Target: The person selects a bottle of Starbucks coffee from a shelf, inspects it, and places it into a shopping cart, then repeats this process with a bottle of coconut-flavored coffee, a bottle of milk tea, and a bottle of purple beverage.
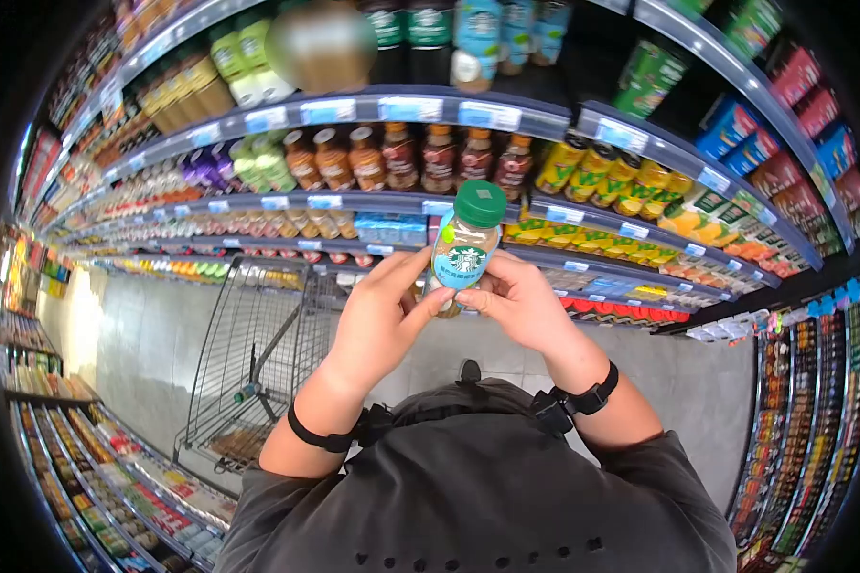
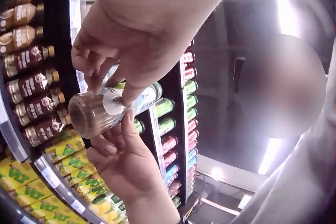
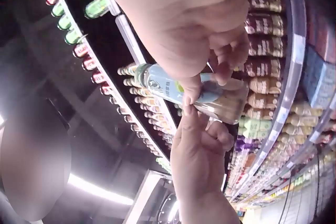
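Observation:
A bottle of coffee drink (image 1: 462, 256) with a green cap (image 1: 480, 202) and a light blue Starbucks label is held in front of the chest, label towards the person. My left hand (image 1: 382, 306) grips it from the left, thumb on the label side. From the right, my right hand (image 1: 526, 298) holds it too, and the thumbs nearly meet low on the label. The left wrist view shows the bottle's clear lower part (image 2: 90, 116) with brown drink inside. In the right wrist view, fingers of both hands wrap the bottle (image 3: 220, 100).
Shelves of bottled drinks (image 1: 440, 158) curve across the front, with yellow bottles (image 1: 616, 177) at the right. A wire shopping cart (image 1: 248, 353) stands on the grey floor (image 1: 143, 353) at the left. More stocked shelves (image 1: 803, 411) line the right side.

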{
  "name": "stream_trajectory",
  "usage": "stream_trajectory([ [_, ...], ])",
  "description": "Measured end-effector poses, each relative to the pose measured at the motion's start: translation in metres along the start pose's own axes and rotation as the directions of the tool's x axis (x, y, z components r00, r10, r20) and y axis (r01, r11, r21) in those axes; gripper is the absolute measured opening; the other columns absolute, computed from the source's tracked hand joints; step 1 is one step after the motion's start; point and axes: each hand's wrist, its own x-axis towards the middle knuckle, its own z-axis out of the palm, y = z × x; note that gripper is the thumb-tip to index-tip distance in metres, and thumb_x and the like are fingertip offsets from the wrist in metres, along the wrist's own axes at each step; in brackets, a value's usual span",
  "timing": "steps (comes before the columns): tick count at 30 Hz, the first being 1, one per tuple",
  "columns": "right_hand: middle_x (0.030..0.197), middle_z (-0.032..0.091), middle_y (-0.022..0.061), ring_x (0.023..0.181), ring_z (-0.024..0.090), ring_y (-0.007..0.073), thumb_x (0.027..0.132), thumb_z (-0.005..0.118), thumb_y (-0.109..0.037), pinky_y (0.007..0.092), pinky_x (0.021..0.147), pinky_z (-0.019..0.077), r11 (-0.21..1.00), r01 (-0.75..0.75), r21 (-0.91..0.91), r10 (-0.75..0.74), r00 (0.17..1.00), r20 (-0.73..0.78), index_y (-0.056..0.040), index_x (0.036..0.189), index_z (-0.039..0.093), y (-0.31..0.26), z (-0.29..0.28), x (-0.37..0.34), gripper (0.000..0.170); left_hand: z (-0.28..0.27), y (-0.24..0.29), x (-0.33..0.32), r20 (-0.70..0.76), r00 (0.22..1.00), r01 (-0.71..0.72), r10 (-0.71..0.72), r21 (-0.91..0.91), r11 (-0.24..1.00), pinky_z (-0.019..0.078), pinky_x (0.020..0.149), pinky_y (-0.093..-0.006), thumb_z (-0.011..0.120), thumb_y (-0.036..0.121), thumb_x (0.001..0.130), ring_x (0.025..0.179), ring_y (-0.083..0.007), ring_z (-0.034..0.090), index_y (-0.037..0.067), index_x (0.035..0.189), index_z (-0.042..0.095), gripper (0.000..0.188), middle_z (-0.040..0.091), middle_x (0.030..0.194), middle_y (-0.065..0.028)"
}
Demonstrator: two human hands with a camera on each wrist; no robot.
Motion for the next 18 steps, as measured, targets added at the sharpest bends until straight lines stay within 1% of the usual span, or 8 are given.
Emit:
stream_trajectory([
  [3,0.089,0.060,0.0039,0.064,0.054,0.0087,0.089,0.082,-0.019,0.0281,0.059,0.0441,0.995,0.076,-0.064,-0.081,0.994,-0.080,-0.0010,0.118,0.069,-0.012,-0.049,-0.008,0.036,0.037,0.013,0.033,0.001,0.995,-0.101,0.101,-0.023,0.995,0.0500,0.060,-0.0284,0.077,0.011,0.091,0.065,-0.0155,0.060,-0.001,0.134,0.063,0.046,0.067,0.112,-0.0120],
  [6,0.100,0.061,0.0067,0.064,0.055,0.0110,0.087,0.083,-0.017,0.0273,0.059,0.0457,0.957,0.132,-0.259,-0.161,0.982,-0.097,0.0015,0.120,0.067,-0.024,-0.090,-0.013,0.041,0.065,0.028,0.058,-0.038,0.986,-0.161,0.161,0.001,0.987,0.0502,0.061,-0.0287,0.077,0.011,0.090,0.066,-0.0156,0.059,-0.001,0.133,0.064,0.047,0.066,0.114,-0.0123],
  [9,0.109,0.061,0.0078,0.069,0.056,0.0107,0.087,0.083,-0.016,0.0272,0.061,0.0467,0.936,0.217,-0.278,-0.250,0.964,-0.092,0.0020,0.124,0.066,-0.032,-0.117,-0.010,0.044,0.081,0.037,0.075,-0.063,0.982,-0.175,0.176,0.021,0.984,0.0529,0.064,-0.0287,0.078,0.005,0.087,0.072,-0.0172,0.063,0.004,0.136,0.064,0.051,0.066,0.115,-0.0119],
  [10,0.119,0.060,0.0075,0.074,0.057,0.0108,0.084,0.082,-0.008,0.0269,0.064,0.0482,0.934,0.229,-0.276,-0.265,0.959,-0.101,-0.0003,0.131,0.065,-0.037,-0.122,-0.007,0.051,0.084,0.041,0.079,-0.067,0.983,-0.170,0.171,0.027,0.985,0.0529,0.064,-0.0287,0.078,0.005,0.087,0.072,-0.0172,0.063,0.004,0.136,0.064,0.051,0.066,0.115,-0.0119],
  [11,0.119,0.060,0.0075,0.074,0.057,0.0108,0.084,0.082,-0.008,0.0269,0.064,0.0482,0.935,0.233,-0.268,-0.266,0.960,-0.093,-0.0003,0.131,0.065,-0.038,-0.128,-0.003,0.051,0.086,0.046,0.083,-0.090,0.975,-0.201,0.201,0.016,0.979,0.0543,0.067,-0.0293,0.077,0.001,0.086,0.079,-0.0187,0.065,0.006,0.138,0.064,0.054,0.066,0.117,-0.0118],
  [14,0.127,0.062,0.0070,0.079,0.060,0.0106,0.076,0.075,0.012,0.0256,0.067,0.0506,0.832,0.389,-0.396,-0.462,0.881,-0.104,-0.0045,0.136,0.064,-0.042,-0.139,0.014,0.063,0.087,0.053,0.099,-0.136,0.955,-0.261,0.265,0.046,0.964,0.0565,0.071,-0.0301,0.074,-0.006,0.084,0.092,-0.0222,0.068,0.008,0.140,0.062,0.059,0.066,0.120,-0.0124],
  [16,0.128,0.063,0.0078,0.080,0.060,0.0102,0.077,0.073,0.013,0.0249,0.067,0.0505,0.835,0.397,-0.380,-0.466,0.878,-0.108,-0.0043,0.136,0.065,-0.047,-0.143,0.026,0.062,0.084,0.056,0.110,-0.150,0.941,-0.295,0.304,0.084,0.952,0.0571,0.073,-0.0304,0.072,-0.010,0.084,0.098,-0.0242,0.068,0.008,0.141,0.062,0.061,0.065,0.122,-0.0131],
  [18,0.130,0.065,0.0095,0.079,0.061,0.0090,0.077,0.067,0.018,0.0232,0.066,0.0501,0.848,0.391,-0.358,-0.465,0.873,-0.147,-0.0037,0.134,0.066,-0.056,-0.145,0.036,0.062,0.081,0.058,0.122,-0.206,0.892,-0.374,0.401,0.160,0.914,0.0569,0.079,-0.0324,0.069,-0.012,0.083,0.104,-0.0281,0.067,0.009,0.143,0.060,0.064,0.065,0.124,-0.0151],
])
